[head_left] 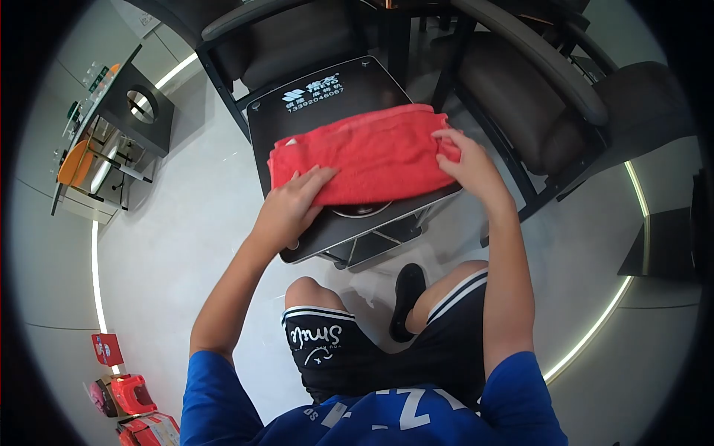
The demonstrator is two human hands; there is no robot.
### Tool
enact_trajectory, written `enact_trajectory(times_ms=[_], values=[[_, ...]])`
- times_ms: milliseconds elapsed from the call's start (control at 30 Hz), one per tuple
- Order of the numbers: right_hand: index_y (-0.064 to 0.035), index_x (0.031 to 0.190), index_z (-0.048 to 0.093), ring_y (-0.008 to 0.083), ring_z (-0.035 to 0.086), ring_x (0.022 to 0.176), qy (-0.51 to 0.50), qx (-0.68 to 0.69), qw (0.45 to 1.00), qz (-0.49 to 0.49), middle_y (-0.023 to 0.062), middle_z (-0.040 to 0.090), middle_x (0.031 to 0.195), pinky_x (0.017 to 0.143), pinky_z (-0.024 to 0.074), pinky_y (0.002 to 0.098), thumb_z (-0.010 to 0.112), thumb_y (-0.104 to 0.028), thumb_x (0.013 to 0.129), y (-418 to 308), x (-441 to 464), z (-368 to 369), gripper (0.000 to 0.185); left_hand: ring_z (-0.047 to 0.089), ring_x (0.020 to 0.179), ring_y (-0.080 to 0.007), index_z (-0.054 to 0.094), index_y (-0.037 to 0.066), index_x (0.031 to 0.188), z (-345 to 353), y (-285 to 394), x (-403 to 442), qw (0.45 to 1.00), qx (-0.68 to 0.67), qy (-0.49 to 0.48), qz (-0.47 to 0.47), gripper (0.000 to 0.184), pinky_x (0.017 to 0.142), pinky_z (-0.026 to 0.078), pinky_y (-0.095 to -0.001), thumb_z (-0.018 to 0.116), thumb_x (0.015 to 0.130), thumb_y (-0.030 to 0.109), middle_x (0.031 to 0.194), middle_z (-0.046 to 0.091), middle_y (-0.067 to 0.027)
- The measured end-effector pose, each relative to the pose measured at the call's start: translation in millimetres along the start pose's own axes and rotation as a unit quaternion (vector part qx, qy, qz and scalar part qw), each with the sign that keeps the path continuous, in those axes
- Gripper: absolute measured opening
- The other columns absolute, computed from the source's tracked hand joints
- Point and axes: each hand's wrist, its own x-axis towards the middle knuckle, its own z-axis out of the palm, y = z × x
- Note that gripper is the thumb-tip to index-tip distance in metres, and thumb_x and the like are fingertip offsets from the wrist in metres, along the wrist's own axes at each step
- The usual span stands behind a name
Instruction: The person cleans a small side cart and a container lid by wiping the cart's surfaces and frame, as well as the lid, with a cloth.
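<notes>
A red towel [372,152], folded into a long rectangle, lies across the front part of a small black table [338,74]. My left hand [294,201] is at the towel's near left corner, fingers over the top; its thumb seems tucked below the edge. At the right end, my right hand [470,165] holds the towel with bent fingers, thumb and forefinger apart on the cloth. A small white tag [291,142] shows near the towel's left end. Part of a dark round thing [363,210] peeks out under the front edge.
Dark padded chairs stand behind the table, one at left [290,44] and one at right [520,104]. Far left is a grey table [134,97] with bottles and an orange chair [76,163]. Red items [134,394] sit at the lower left. My knees are close to the table's front.
</notes>
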Motion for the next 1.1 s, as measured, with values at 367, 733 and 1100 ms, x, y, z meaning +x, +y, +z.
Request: enact_trajectory(times_ms=[367,733,1100], values=[[-0.0078,0.101,0.06,0.0327,0.064,0.084,-0.093,-0.276,0.956,0.038,0.0138,0.067,0.087,0.074,0.0492,0.0393,0.065,-0.012,0.073,-83.4,-61.1,-12.3,0.029,0.059,0.111,-0.03,0.06,0.005,0.117,8.5,54.3,-77.8,0.989,0.105,0.067,0.075,0.039,0.092,0.049,-0.0444,0.053,0.079,0.009,0.117,0.06,-0.0158],[-0.0059,0.089,0.066,0.0308,0.064,0.079,-0.322,-0.313,0.894,0.0,0.0132,0.066,0.081,0.071,0.0498,0.0381,0.067,-0.014,0.066,-67.0,-75.1,16.4,0.024,0.067,0.082,-0.0201,0.057,0.007,0.12,32.1,81.9,-147.3,0.995,-0.042,-0.063,0.058,0.046,0.067,0.055,-0.0299,0.055,0.075,0.011,0.1,0.063,-0.0078],[-0.0121,0.1,0.067,0.0271,0.064,0.084,-0.534,-0.304,0.783,0.094,0.0099,0.068,0.089,0.075,0.0494,0.036,0.067,-0.021,0.068,-30.5,-43.7,61.6,0.033,0.064,0.084,-0.033,0.049,0.012,0.121,144.9,71.4,-156.8,0.955,-0.234,-0.073,-0.17,0.048,0.069,0.051,-0.0434,0.066,0.076,0.014,0.094,0.065,-0.0126]])
